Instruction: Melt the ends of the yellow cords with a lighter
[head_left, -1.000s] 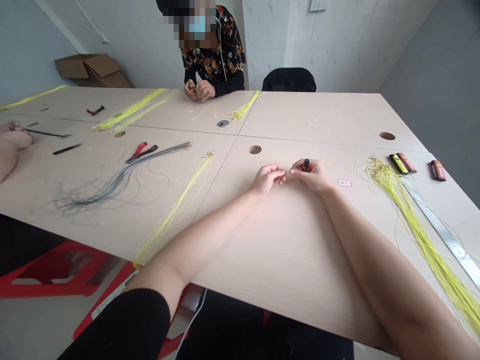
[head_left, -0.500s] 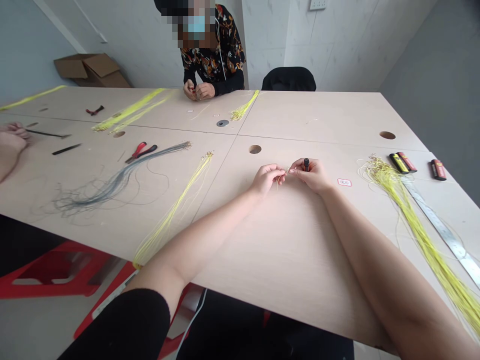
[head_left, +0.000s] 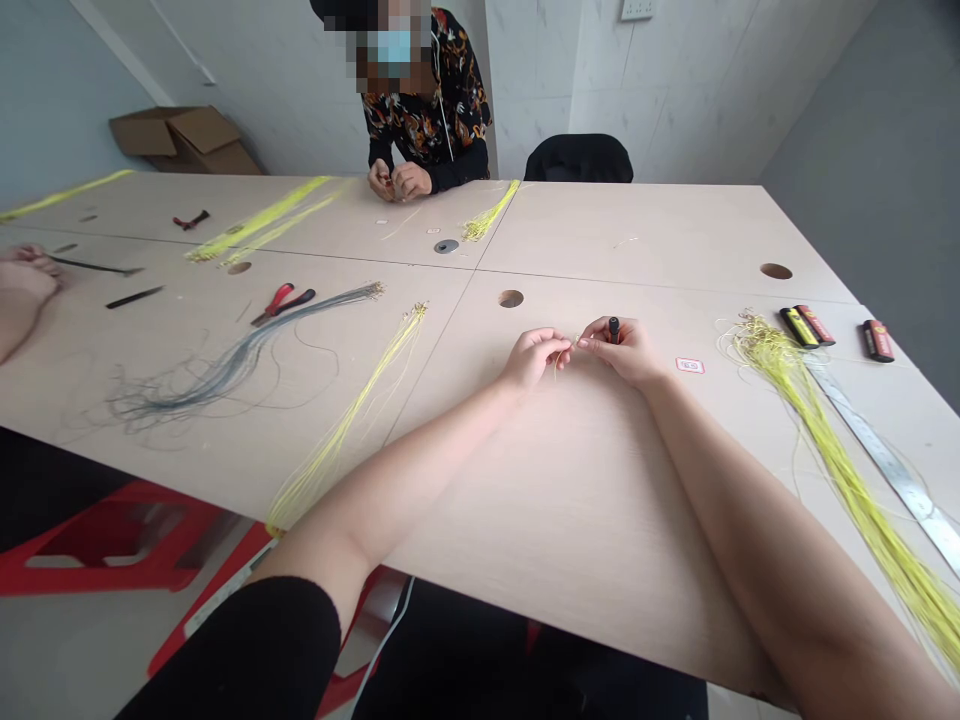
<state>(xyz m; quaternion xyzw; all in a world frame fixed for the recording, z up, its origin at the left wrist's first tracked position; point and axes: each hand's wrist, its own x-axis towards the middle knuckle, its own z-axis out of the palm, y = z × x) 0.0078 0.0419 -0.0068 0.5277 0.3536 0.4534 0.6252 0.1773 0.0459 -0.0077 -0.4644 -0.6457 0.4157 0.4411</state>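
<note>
Over the middle of the table, my left hand (head_left: 536,356) is closed in a pinch on a thin yellow cord (head_left: 556,368), whose loose end hangs below the fingers. My right hand (head_left: 626,352) meets it fingertip to fingertip, pinching the same cord. A black stick-like tool (head_left: 614,328) is tucked in the right hand, with its round end pointing up; the rest of it is hidden. Right of that hand lies a small red-edged label (head_left: 690,366). A bundle of yellow cords (head_left: 817,425) stretches along the table's right side.
A metal ruler (head_left: 885,460) and lighters (head_left: 806,326) lie at the right. To the left are another yellow bundle (head_left: 367,385), grey cords (head_left: 247,350) and red-and-black pliers (head_left: 281,303). A co-worker (head_left: 427,130) sits opposite; another person's hand (head_left: 26,275) is at far left.
</note>
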